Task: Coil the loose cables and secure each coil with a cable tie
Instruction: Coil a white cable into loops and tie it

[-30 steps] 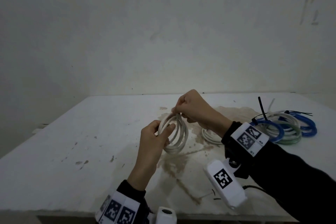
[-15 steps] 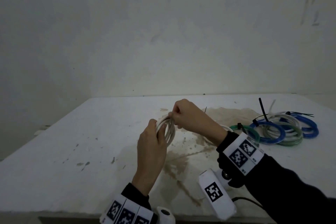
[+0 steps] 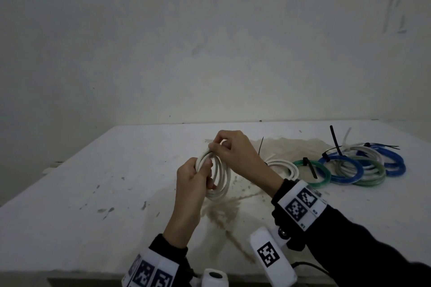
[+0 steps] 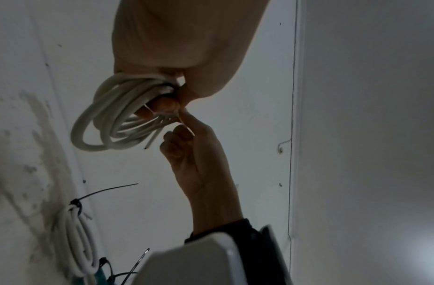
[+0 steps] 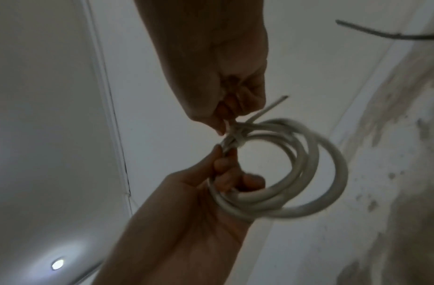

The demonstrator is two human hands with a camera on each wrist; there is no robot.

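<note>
My left hand (image 3: 197, 171) grips a coil of white cable (image 3: 222, 178) held upright above the table, fingers curled through the loops. The coil (image 4: 101, 123) has several turns and one loose end sticks out. My right hand (image 3: 220, 147) pinches a thin white cable tie (image 4: 186, 126) at the top of the coil. In the right wrist view the tie (image 5: 235, 139) wraps round the bunched turns of the coil (image 5: 313, 173), just above my left fingertips.
On the white stained table (image 3: 93, 193), right of my hands, lie a white coil (image 3: 288, 166) with a black tie, a green coil (image 3: 323, 178), and overlapping blue (image 3: 345, 171) and pale coils (image 3: 375, 171) with black ties sticking up. A wall stands behind.
The coil turned edge-on half a second ago and now faces more open again. My right hand stays pinching at its top; both hands shifted slightly.
</note>
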